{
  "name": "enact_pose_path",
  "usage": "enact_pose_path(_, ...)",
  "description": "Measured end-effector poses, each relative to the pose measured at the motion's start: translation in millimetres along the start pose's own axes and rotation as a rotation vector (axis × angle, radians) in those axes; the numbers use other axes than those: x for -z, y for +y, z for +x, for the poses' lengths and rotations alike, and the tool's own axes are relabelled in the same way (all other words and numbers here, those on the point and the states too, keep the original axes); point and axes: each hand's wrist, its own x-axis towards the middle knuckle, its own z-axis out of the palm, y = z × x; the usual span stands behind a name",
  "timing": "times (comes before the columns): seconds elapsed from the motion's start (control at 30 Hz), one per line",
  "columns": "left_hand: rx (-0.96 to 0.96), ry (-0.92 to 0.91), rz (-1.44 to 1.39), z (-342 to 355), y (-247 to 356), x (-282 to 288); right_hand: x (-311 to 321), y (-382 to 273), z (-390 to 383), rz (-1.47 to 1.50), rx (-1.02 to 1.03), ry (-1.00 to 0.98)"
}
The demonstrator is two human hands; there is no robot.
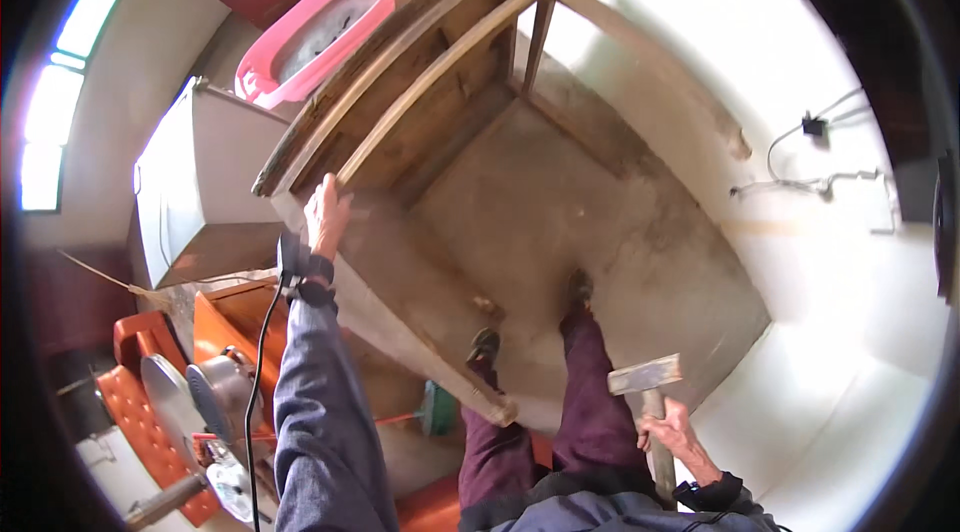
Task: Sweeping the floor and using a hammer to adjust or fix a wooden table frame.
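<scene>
An old wooden frame (pixel 444 58) with several rails runs from the top centre toward me along the left of the floor. My left hand (pixel 324 217) is closed on its near end, by the rail's corner, with a dark band and a cabled device on that wrist. At the lower right my right hand (pixel 668 430) grips a hammer (pixel 645 377) by its handle, its broad head raised above my right leg. A pale board (pixel 410 337) slants down from under my left hand to beside my feet.
A pink tub (pixel 262 82) and a white box-like appliance (pixel 175 182) stand at the left. An orange padded chair (pixel 130 402) with metal pots (pixel 230 382) and a green broom head (pixel 440 407) are lower left. Cables (pixel 815 127) hang by the white wall on the right.
</scene>
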Motion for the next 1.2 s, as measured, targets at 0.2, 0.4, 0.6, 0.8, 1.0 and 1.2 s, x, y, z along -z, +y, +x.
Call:
enact_pose_path(0.2, 0.042, 0.140, 0.158, -21, -18, 9, 24, -87, 34, -0.357, 0.078, -0.008)
enact_pose_path(0.4, 0.074, 0.178, 0.146, -19, 1, 4, 33, -137, 59, -0.415, 0.136, 0.004)
enact_pose_path(0.6, 0.129, 0.167, 0.140, -17, 9, 16, -4, -210, 116, -0.664, 0.421, 0.004)
enact_pose_path(0.8, 0.137, 0.175, 0.120, -16, 21, 15, -105, -358, 138, -0.763, 0.806, -0.117)
enact_pose_path(1.0, 0.176, 0.182, 0.078, -17, 30, 20, -245, -544, 90, -0.545, 1.333, -0.231)
enact_pose_path(1.2, 0.270, 0.127, 0.013, -23, 32, 34, -324, -581, 175, -0.454, 1.418, -0.766)
